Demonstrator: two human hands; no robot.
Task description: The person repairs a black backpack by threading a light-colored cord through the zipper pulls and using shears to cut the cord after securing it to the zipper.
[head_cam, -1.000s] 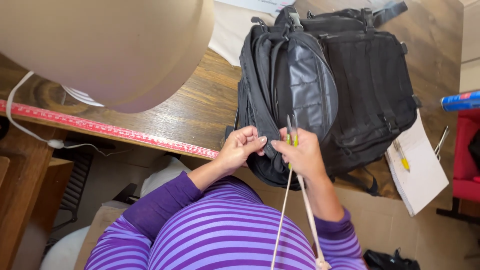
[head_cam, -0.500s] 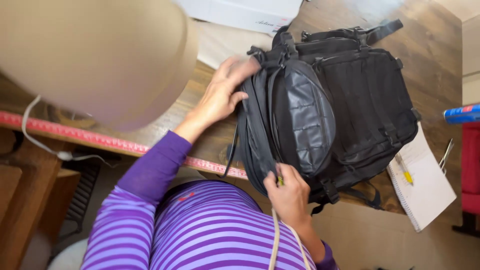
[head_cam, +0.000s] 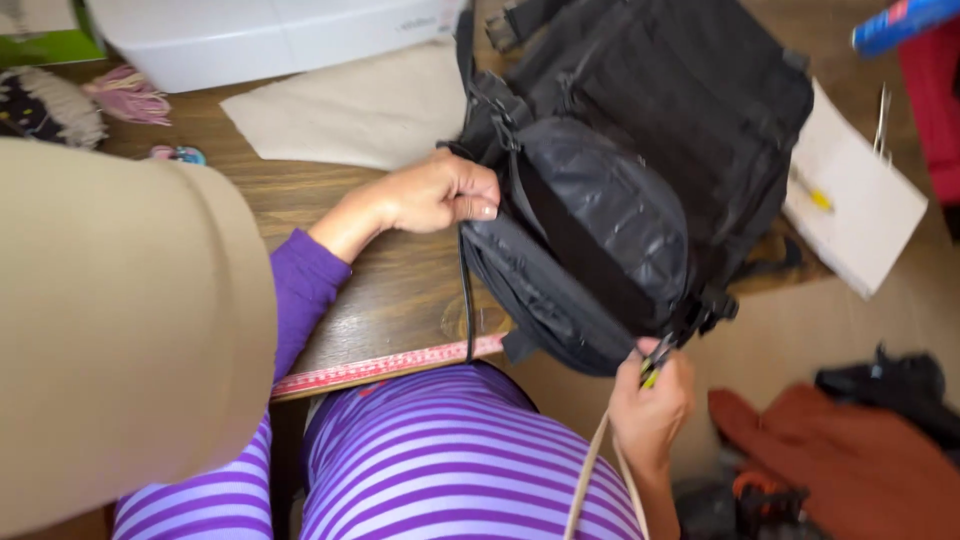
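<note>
**Black backpack held at both ends on the bench**

Head view. A black backpack (head_cam: 640,180) is seen lying on its side across the far right part of the wooden bench (head_cam: 400,290), its lower end overhanging the near edge. All pockets and flaps in sight appear shut; what is inside cannot be told.

The left hand (head_cam: 440,195) is curled closed on the backpack's edge near a strap and buckle, fingers folded in, thumb on top. A thin black strap (head_cam: 466,300) hangs from that spot down to the bench edge.

The right hand (head_cam: 650,405) is closed around a small tool with a yellow-green grip (head_cam: 652,372), the tip of which is set against a buckle at the backpack's lower corner. Two pale cords (head_cam: 600,470) run from this hand down toward the body. Whether the tool grips anything cannot be told.

A red measuring tape (head_cam: 385,365) is fixed along the near edge of the bench. A beige cloth (head_cam: 350,110) lies flat beyond the left hand, touching a white machine housing (head_cam: 270,35) at the far edge. A white notepad (head_cam: 860,205) with a yellow pen lies to the right of the backpack. A large beige rounded shape (head_cam: 120,330) fills the left foreground. Rust-coloured fabric (head_cam: 840,460) lies on the floor at the lower right.
</note>
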